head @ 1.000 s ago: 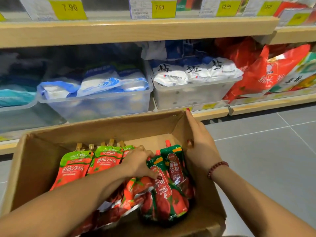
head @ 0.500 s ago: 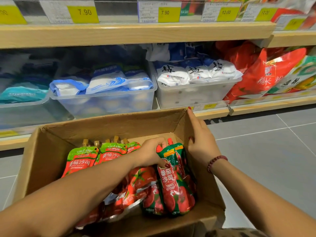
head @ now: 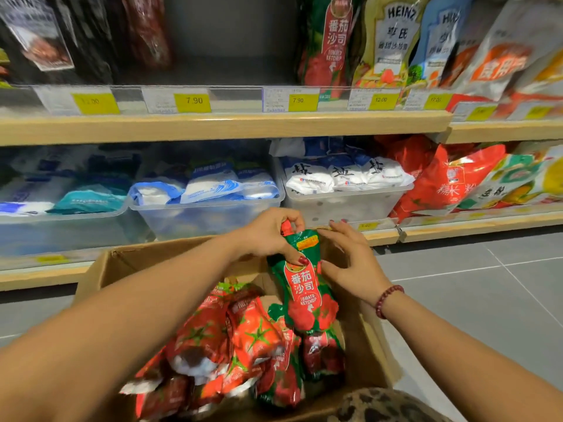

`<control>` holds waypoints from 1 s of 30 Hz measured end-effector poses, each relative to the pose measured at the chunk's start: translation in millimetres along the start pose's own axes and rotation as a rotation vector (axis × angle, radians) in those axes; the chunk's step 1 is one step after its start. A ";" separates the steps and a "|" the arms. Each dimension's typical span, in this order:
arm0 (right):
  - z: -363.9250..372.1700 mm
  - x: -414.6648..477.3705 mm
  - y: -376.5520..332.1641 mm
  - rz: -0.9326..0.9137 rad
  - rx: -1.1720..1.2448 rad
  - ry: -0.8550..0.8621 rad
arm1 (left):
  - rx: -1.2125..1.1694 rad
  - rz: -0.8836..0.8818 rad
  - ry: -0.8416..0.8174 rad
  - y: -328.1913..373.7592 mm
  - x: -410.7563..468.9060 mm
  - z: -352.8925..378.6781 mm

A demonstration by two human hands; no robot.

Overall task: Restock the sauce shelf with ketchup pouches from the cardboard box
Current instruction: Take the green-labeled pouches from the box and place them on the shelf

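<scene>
Over the cardboard box (head: 146,263), head cam: one ketchup pouch (head: 306,287) held upright between both hands.
L hand (head: 268,236) grips the pouch top, fingers curled round the red cap, thumb pressed on the front label. R hand (head: 350,263) has fingers loosely spread, thumb touching the pouch's right edge; bead bracelet (head: 388,300) on that wrist. Pouch hangs over the box's far-right part, its bottom just above the other pouches (head: 243,339) heaped inside. Sauce shelf (head: 225,126) sits up top w/ yellow price tags (head: 192,100); a matching shelved pouch (head: 332,41) stands there beside Heinz packs (head: 393,41). Below, clear bins (head: 344,205) w/ white & blue bags.
</scene>
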State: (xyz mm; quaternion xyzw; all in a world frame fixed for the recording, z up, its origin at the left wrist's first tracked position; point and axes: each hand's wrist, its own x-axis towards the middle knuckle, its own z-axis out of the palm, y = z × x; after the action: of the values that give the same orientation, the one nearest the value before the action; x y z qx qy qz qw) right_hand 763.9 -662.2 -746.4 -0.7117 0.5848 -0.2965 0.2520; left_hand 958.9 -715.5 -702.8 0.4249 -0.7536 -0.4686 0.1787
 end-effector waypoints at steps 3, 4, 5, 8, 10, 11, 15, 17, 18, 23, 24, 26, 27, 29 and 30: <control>-24.9 12.9 -41.8 -0.050 0.439 -0.110 | -0.009 0.065 0.067 41.6 -1.1 -40.6; -33.9 18.9 -54.4 -0.053 0.551 -0.113 | -0.012 0.083 0.086 55.5 -2.1 -53.2; -42.4 26.1 -65.6 -0.064 0.628 -0.111 | -0.017 0.093 0.105 68.7 -3.3 -65.4; -60.1 49.7 -95.4 -0.166 0.659 -0.148 | -0.032 0.137 0.210 104.2 -5.5 -98.6; -66.7 65.4 -110.2 -0.202 0.553 -0.139 | -0.002 0.179 0.289 121.8 -5.4 -117.5; -68.8 72.5 -115.1 -0.206 0.522 -0.120 | 0.003 0.192 0.310 128.5 -5.3 -125.2; -67.7 92.8 -125.5 -0.208 0.548 -0.050 | -0.043 0.228 0.368 139.7 -0.6 -144.4; -65.0 100.2 -129.9 -0.181 0.595 -0.042 | -0.082 0.211 0.380 139.6 1.5 -149.6; -64.7 103.6 -132.9 -0.172 0.621 -0.047 | -0.116 0.202 0.391 138.8 2.4 -152.9; -83.7 125.3 -147.9 -0.171 0.677 0.038 | -0.270 0.151 0.696 123.4 5.5 -176.2; -90.1 130.0 -152.0 -0.179 0.673 0.067 | -0.166 0.113 0.771 116.3 5.6 -180.7; -103.8 141.1 -162.1 -0.206 0.666 0.128 | 0.193 -0.001 0.808 96.5 7.0 -186.0; -110.7 146.8 -167.5 -0.218 0.666 0.157 | 0.364 -0.084 0.776 86.6 7.2 -183.6; -122.6 159.0 -179.4 -0.237 0.648 0.197 | 0.586 -0.188 0.739 72.4 10.0 -175.7; -126.2 164.5 -184.1 -0.241 0.631 0.204 | 0.648 -0.187 0.764 66.9 12.5 -171.1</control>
State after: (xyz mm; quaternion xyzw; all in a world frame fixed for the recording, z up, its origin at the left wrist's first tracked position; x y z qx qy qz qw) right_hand 822.2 -790.5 -507.7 -0.6294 0.3985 -0.5597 0.3631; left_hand 1034.3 -807.1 -562.0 0.6651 -0.6998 -0.0362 0.2579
